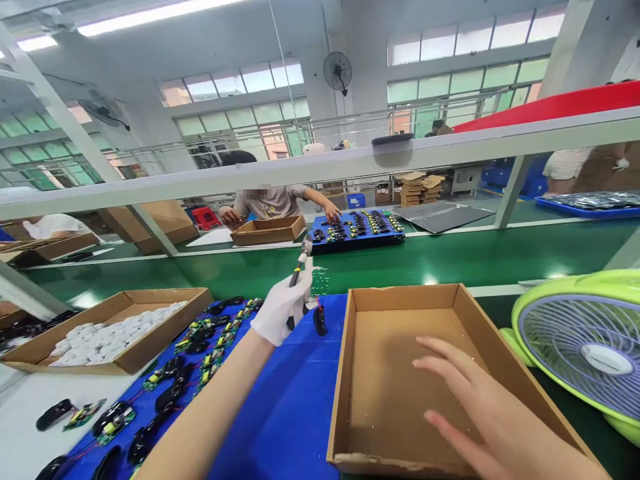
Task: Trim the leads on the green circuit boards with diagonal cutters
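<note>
My left hand, in a white glove, is closed around pliers with dark handles, a yellow band and a metal tip pointing away from me. Just beside the fingers a black oval casing hangs by a red wire; whether the hand also grips a board on that wire is hidden. My bare right hand hovers over a shallow cardboard box, fingers spread, holding nothing. To the left, on a blue mat, lie rows of green circuit boards wired to black casings.
A carton of white round pieces stands at left. A green fan is at right. Beyond the green belt, a co-worker reaches over a blue tray of boards. A white rail crosses overhead.
</note>
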`<state>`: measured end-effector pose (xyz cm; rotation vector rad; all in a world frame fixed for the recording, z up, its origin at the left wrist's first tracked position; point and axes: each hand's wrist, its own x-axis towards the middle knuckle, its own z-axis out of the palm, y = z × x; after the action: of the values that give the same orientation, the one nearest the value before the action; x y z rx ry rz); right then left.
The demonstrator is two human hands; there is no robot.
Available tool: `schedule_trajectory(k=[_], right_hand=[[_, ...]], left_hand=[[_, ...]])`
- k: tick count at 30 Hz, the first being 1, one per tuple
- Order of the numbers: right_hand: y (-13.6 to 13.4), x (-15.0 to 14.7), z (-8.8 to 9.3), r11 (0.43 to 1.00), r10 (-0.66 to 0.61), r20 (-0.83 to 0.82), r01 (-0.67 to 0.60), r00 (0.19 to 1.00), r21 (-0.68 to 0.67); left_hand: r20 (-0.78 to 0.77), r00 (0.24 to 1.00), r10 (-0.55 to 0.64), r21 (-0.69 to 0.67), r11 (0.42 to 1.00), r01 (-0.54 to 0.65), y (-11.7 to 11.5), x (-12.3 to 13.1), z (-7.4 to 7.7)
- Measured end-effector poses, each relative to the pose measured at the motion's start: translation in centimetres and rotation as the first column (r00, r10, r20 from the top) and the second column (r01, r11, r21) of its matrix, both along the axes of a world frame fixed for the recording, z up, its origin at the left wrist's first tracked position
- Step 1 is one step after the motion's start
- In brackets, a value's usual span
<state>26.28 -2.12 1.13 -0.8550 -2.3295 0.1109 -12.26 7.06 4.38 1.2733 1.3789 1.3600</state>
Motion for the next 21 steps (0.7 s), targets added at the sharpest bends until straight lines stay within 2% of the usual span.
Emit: schedule_trajectory(k=[3, 6, 9, 12, 21], right_hand=[[2.3, -1.7, 3.6, 0.957, 0.032, -0.145, -0.072, 0.989, -0.282], [4.6, -2.9, 6.3, 0.86, -0.074, -0.33, -0.107, 0.941, -0.499], [6.2, -3.4, 8.0, 0.777, -0.201, -0.338, -0.061, 0.919, -0.627], [7.0, -3.4, 9.0, 0.745, -0.267, -0.274, 0.018, 0.924, -0.666], [8.1, -2.3, 11.0, 0.604, -0.342, -0.313, -0.048, 0.886, -0.796]], left_hand=[[0.146, 0.977, -0.152, -0.001, 0.988, 0.154, -1.2, 5.8, 1.9], [0.235, 0.933, -0.272, -0.043, 0.956, 0.289, -2.2, 10.5, 3.2], [0.28, 0.898, -0.338, -0.082, 0.924, 0.373, -2.4, 13.9, 4.1], [0.313, 0.874, -0.371, -0.104, 0.901, 0.42, -1.9, 15.9, 4.8], [0.415, 0.845, -0.338, -0.11, 0.903, 0.415, 0.7, 17.3, 4.7]])
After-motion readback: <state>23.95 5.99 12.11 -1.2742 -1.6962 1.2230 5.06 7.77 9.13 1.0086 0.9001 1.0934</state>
